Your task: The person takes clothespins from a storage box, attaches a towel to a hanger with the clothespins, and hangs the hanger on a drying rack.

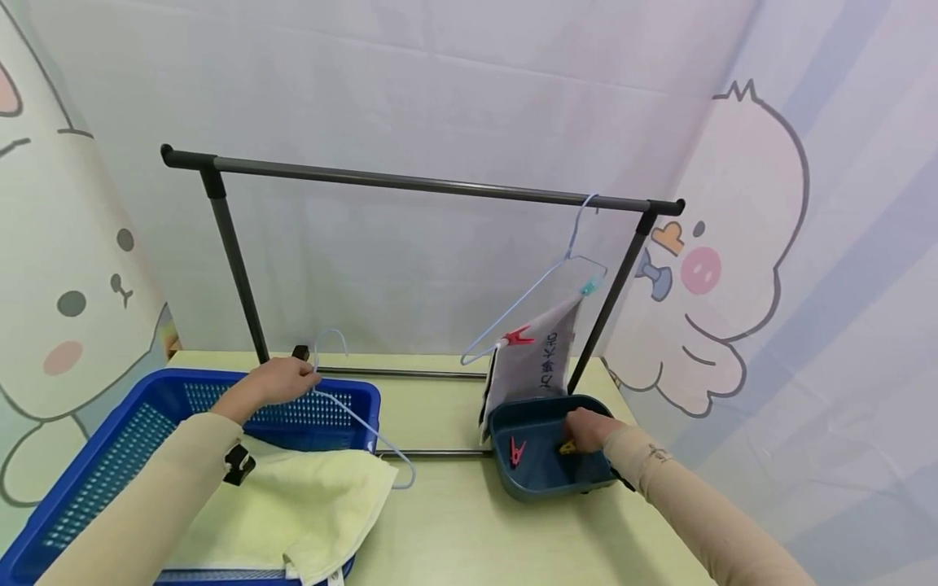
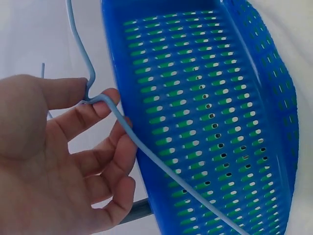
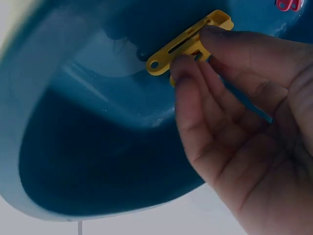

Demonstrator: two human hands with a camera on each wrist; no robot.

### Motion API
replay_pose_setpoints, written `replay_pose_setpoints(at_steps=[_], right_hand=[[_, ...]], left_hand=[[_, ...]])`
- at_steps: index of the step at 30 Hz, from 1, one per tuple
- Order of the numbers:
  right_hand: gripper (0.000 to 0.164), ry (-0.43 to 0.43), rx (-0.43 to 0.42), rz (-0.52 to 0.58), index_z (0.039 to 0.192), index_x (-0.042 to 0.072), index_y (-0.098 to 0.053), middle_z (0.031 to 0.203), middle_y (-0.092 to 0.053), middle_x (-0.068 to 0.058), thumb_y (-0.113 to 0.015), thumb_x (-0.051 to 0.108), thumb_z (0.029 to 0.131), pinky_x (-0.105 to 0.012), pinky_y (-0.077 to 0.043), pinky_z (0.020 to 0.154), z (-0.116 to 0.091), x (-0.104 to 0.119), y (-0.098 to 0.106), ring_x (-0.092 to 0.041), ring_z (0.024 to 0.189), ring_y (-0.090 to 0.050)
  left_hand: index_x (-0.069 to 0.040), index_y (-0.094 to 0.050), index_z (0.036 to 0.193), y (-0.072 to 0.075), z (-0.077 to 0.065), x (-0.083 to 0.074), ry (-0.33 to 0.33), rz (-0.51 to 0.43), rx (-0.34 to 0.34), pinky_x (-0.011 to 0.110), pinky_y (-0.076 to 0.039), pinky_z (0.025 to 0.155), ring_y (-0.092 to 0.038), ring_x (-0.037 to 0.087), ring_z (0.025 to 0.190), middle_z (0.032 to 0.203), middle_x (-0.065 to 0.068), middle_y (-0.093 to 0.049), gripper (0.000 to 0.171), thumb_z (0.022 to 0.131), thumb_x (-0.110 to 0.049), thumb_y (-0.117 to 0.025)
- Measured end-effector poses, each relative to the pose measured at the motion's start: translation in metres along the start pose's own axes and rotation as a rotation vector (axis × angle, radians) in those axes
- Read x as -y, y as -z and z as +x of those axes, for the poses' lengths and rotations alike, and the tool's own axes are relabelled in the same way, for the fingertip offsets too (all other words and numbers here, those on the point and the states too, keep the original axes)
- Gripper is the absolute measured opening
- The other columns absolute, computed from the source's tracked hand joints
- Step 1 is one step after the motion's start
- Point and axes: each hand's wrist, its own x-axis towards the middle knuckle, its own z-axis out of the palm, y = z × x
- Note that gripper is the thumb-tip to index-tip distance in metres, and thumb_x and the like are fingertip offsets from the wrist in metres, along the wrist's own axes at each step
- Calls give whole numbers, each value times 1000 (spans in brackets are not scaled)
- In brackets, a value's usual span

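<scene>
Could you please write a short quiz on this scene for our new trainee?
1. Multiple choice: what does the right hand pinch?
A) the blue basket's rim
B) a yellow clothespin
C) a corner of the pale yellow towel

2. True or false: the left hand holds a light-blue wire hanger that is off the rack's top rail.

3. Count: how many clothespins show along the upper edge of the hanging printed cloth?

Key:
1. B
2. True
3. Two: a red clothespin and a teal clothespin
</scene>
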Motion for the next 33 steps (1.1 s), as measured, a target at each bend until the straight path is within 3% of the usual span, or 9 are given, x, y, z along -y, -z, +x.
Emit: replay_pose_setpoints(at_steps=[7, 16, 25, 33], right_hand=[[17, -62, 11, -30, 77, 7, -64, 72, -57, -2, -67, -9, 77, -38, -47, 65, -1, -1, 0, -17, 65, -51], [19, -160, 83, -26, 81, 10, -63, 76, -58, -1, -67, -8, 79, -39, -48, 68, 6, -3, -3, -17, 68, -52], [18, -159, 98, -72, 78, 10, -62, 74, -56, -2, -67, -7, 80, -38, -47, 66, 10, -3, -3, -17, 66, -51], [19, -159, 119, -99, 72, 9, -61, 69, -56, -3, -71, -7, 77, -39, -48, 64, 9, 2, -3, -19, 63, -52]], left_hand=[[-4, -58, 81, 5, -1, 0, -8, -47, -4, 30, -32, 53, -35, 14, 52, 62, 1, -43, 30, 100, -20, -42], [-3, -54, 84, 5, 0, 4, -3, -142, -32, 32, -34, 55, -39, 16, 57, 71, 7, -50, 32, 103, -22, -37], [-3, -49, 81, 13, -2, 2, -22, -234, -123, 33, -33, 54, -34, 18, 55, 65, 4, -39, 32, 104, -22, -36], [-5, -48, 80, 20, -5, -1, 7, -220, -167, 33, -32, 56, -35, 19, 58, 65, 3, -39, 36, 104, -28, -34]])
